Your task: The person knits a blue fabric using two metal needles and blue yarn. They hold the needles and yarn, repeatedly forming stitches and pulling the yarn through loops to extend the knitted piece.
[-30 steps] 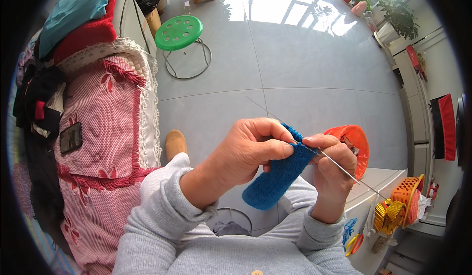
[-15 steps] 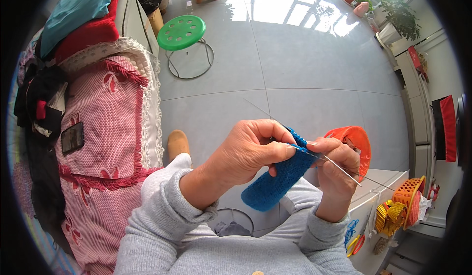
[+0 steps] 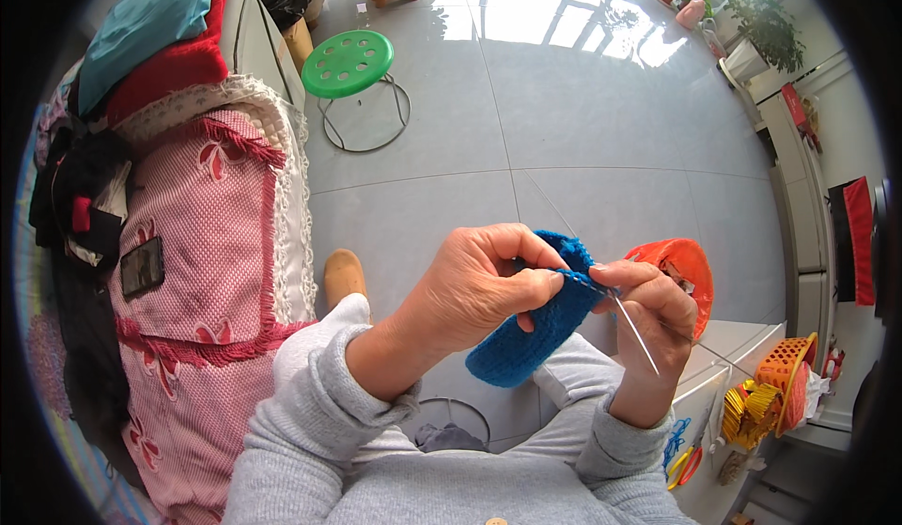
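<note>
A blue knitted piece (image 3: 519, 348) hangs between my two hands over my lap, its top edge carried on thin metal knitting needles. My left hand (image 3: 489, 285) is closed, pinching that edge between thumb and index finger. My right hand (image 3: 655, 311) is closed around a knitting needle (image 3: 641, 342) at the right end of the same edge, the thumb pressed against the stitches. Another needle sticks up past the far side of the knitting, and one more points toward the lower right. Part of the knitting is hidden behind my left fingers.
An orange-red bag (image 3: 695, 267) lies just beyond my right hand. On a white cabinet (image 3: 707, 403) at right are an orange basket (image 3: 782, 370) and scissors (image 3: 691, 467). A pink-covered sofa (image 3: 202, 243) with a phone (image 3: 142, 267) is at left; a green stool (image 3: 348, 63) stands ahead.
The needle in my right hand has swung, its free end now pointing more downward. The far needle leans more upright, and the knitting's upper part has opened and turned slightly.
</note>
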A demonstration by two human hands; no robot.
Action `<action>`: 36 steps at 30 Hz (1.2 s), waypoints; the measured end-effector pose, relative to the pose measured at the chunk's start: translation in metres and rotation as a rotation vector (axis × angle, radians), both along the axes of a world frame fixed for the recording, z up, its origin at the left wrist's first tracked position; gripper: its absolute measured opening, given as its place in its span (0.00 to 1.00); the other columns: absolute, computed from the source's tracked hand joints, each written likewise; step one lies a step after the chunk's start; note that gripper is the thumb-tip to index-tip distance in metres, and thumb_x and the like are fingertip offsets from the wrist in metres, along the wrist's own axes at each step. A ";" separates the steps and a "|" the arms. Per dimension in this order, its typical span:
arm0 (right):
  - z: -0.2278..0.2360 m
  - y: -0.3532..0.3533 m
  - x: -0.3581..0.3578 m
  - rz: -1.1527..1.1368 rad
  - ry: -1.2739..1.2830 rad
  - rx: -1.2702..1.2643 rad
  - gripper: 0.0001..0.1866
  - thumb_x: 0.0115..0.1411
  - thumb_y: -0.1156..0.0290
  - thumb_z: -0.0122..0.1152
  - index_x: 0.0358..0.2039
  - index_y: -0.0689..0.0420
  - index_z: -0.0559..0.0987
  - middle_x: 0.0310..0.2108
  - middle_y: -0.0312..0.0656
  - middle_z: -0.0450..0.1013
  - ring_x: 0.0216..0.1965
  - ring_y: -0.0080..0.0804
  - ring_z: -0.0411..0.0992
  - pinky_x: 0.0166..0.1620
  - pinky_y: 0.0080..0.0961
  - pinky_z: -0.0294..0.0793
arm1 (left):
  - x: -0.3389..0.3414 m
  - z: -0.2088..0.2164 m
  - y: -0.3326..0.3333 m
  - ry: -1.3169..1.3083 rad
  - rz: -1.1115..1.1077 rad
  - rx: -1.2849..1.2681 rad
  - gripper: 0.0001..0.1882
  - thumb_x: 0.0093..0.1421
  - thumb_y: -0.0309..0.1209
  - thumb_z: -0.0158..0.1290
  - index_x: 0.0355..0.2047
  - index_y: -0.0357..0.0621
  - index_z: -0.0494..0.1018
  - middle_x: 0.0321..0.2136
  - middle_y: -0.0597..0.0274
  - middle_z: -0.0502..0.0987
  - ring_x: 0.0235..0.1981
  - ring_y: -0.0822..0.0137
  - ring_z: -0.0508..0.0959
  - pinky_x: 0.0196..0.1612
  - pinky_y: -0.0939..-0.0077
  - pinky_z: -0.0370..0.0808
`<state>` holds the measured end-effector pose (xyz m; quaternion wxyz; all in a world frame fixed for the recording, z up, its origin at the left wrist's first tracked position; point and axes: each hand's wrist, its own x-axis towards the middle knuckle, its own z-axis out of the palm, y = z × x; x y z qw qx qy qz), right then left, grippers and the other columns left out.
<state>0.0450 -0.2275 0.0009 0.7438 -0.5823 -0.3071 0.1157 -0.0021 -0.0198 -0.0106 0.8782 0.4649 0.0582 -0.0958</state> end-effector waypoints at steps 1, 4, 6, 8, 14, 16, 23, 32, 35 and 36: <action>0.001 0.000 -0.001 -0.010 -0.006 -0.022 0.03 0.57 0.84 0.53 0.28 0.69 0.74 0.46 0.59 0.74 0.42 0.38 0.75 0.46 0.32 0.75 | 0.000 0.000 0.000 -0.005 0.015 0.031 0.04 0.55 0.18 0.56 0.32 0.33 0.77 0.29 0.61 0.76 0.27 0.74 0.78 0.24 0.85 0.77; 0.002 0.003 -0.004 -0.073 -0.104 -0.117 0.02 0.55 0.86 0.54 0.28 0.67 0.74 0.44 0.56 0.75 0.40 0.38 0.75 0.46 0.33 0.76 | -0.001 0.002 -0.005 -0.039 0.077 0.161 0.04 0.55 0.19 0.56 0.32 0.33 0.77 0.29 0.62 0.76 0.27 0.76 0.78 0.25 0.86 0.77; 0.001 0.005 -0.004 -0.122 -0.257 -0.211 0.03 0.53 0.87 0.57 0.28 0.66 0.73 0.43 0.55 0.76 0.39 0.39 0.75 0.47 0.35 0.75 | -0.002 0.003 -0.009 -0.094 0.146 0.298 0.04 0.56 0.19 0.56 0.32 0.33 0.76 0.29 0.63 0.76 0.26 0.77 0.77 0.25 0.87 0.76; -0.004 0.009 -0.001 -0.177 -0.517 -0.255 0.05 0.52 0.87 0.59 0.28 0.65 0.73 0.42 0.55 0.76 0.39 0.41 0.76 0.47 0.38 0.75 | -0.002 0.004 -0.009 -0.036 0.145 0.243 0.03 0.56 0.19 0.56 0.32 0.34 0.76 0.28 0.64 0.77 0.26 0.78 0.77 0.25 0.87 0.76; -0.015 0.016 -0.005 -0.266 -0.718 -0.283 0.05 0.55 0.82 0.61 0.31 0.65 0.74 0.42 0.57 0.76 0.45 0.49 0.74 0.46 0.38 0.76 | -0.001 -0.003 -0.010 -0.051 0.182 0.175 0.06 0.55 0.24 0.58 0.32 0.35 0.76 0.27 0.64 0.78 0.28 0.79 0.77 0.29 0.86 0.76; -0.016 0.017 -0.006 -0.287 -0.697 -0.250 0.08 0.50 0.86 0.62 0.31 0.66 0.73 0.41 0.57 0.76 0.39 0.49 0.76 0.48 0.43 0.75 | 0.000 -0.007 -0.010 -0.067 0.172 0.107 0.06 0.55 0.24 0.58 0.32 0.35 0.76 0.27 0.65 0.77 0.27 0.80 0.76 0.28 0.86 0.75; -0.009 0.014 -0.009 -0.260 -0.408 -0.207 0.07 0.52 0.84 0.63 0.28 0.66 0.73 0.40 0.57 0.76 0.32 0.40 0.74 0.35 0.30 0.74 | 0.002 -0.014 -0.006 -0.040 0.059 -0.162 0.03 0.59 0.25 0.56 0.33 0.39 0.74 0.29 0.63 0.78 0.27 0.77 0.77 0.26 0.85 0.73; -0.007 0.008 -0.001 -0.130 -0.228 -0.101 0.04 0.54 0.84 0.60 0.27 0.66 0.74 0.41 0.56 0.76 0.31 0.33 0.75 0.34 0.26 0.75 | 0.003 -0.012 -0.006 0.014 0.031 -0.166 0.05 0.59 0.26 0.56 0.33 0.37 0.74 0.28 0.60 0.78 0.24 0.76 0.77 0.25 0.85 0.74; -0.008 0.007 0.001 -0.099 -0.214 -0.081 0.02 0.56 0.83 0.59 0.28 0.66 0.74 0.42 0.56 0.76 0.31 0.33 0.75 0.34 0.25 0.76 | 0.003 -0.012 -0.006 0.029 0.023 -0.176 0.06 0.59 0.27 0.56 0.33 0.37 0.74 0.28 0.60 0.78 0.24 0.76 0.77 0.25 0.85 0.74; -0.008 0.006 0.001 -0.094 -0.221 -0.089 0.02 0.56 0.83 0.59 0.28 0.66 0.74 0.42 0.56 0.76 0.31 0.32 0.75 0.34 0.25 0.76 | 0.003 -0.012 -0.006 0.033 0.022 -0.180 0.06 0.59 0.27 0.56 0.33 0.37 0.73 0.28 0.60 0.78 0.23 0.76 0.77 0.24 0.85 0.74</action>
